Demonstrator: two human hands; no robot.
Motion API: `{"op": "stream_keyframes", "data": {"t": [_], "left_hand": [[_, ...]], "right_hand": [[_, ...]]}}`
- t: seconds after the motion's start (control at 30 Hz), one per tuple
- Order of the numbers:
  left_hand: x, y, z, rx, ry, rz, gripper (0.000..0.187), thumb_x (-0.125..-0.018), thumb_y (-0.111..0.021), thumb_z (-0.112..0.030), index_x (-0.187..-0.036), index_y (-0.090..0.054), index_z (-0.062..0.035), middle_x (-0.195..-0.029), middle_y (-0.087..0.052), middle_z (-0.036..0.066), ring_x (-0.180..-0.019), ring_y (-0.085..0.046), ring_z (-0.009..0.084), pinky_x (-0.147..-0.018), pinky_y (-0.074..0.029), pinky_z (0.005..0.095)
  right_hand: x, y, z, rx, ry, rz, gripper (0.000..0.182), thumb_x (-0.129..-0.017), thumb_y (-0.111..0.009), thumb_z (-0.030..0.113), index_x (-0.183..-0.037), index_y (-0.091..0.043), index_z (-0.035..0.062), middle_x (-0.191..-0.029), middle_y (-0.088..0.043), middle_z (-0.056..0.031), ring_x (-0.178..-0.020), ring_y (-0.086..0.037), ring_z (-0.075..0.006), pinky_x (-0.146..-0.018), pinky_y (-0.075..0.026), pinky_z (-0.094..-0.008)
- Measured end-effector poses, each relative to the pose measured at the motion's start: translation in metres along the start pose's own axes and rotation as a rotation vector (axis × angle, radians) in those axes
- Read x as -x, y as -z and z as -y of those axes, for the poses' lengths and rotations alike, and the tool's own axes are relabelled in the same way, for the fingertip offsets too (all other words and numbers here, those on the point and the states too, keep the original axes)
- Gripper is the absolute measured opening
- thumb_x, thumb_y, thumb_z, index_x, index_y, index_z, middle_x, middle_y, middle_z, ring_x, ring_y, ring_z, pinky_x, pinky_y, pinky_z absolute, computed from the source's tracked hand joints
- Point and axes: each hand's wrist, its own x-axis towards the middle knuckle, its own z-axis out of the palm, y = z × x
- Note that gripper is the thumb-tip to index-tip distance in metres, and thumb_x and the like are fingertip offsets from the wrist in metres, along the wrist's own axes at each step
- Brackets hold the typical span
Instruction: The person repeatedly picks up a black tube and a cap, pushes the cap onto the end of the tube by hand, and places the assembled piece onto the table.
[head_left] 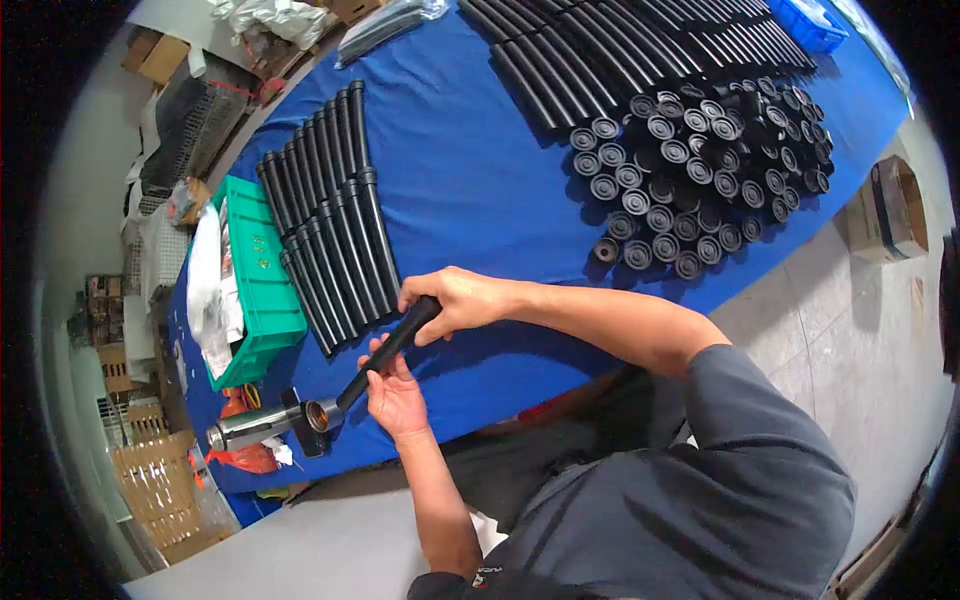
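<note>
A black tube [385, 352] slants across the front of the blue-covered table. My right hand [460, 304] is closed around its thicker upper end. Lower down, my left hand [398, 400] grips the same tube between thumb and fingers, palm turned up. The tube's low end reaches the silvery mouth of a metal cylinder device [255, 427] at the table's front left corner. Close beyond my hands lie two rows of similar black tubes [350, 235], side by side.
A green crate [262, 290] with white packaging stands at the left. Many round black ridged caps [660, 218] cluster at the right, in front of more black tubes [570, 65]. A blue bin [815, 30] sits at the far right corner, and a cardboard box [885, 215] on the floor.
</note>
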Motion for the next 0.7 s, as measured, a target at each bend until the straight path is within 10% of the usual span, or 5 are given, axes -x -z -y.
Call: {"op": "stream_keyframes", "data": {"t": [0.7], "left_hand": [[0.001, 0.0, -0.002, 0.029, 0.058, 0.024, 0.027, -0.102, -0.055, -0.007, -0.126, -0.059, 0.0044, -0.149, -0.048, 0.023, -0.144, -0.04, 0.0375, -0.12, -0.038, 0.0497]], "right_hand": [[-0.005, -0.002, -0.009, -0.135, -0.094, 0.018, 0.027, -0.088, -0.074, 0.013, -0.106, -0.061, -0.002, -0.081, -0.069, -0.0079, -0.068, -0.068, -0.0149, -0.06, -0.056, -0.0312]]}}
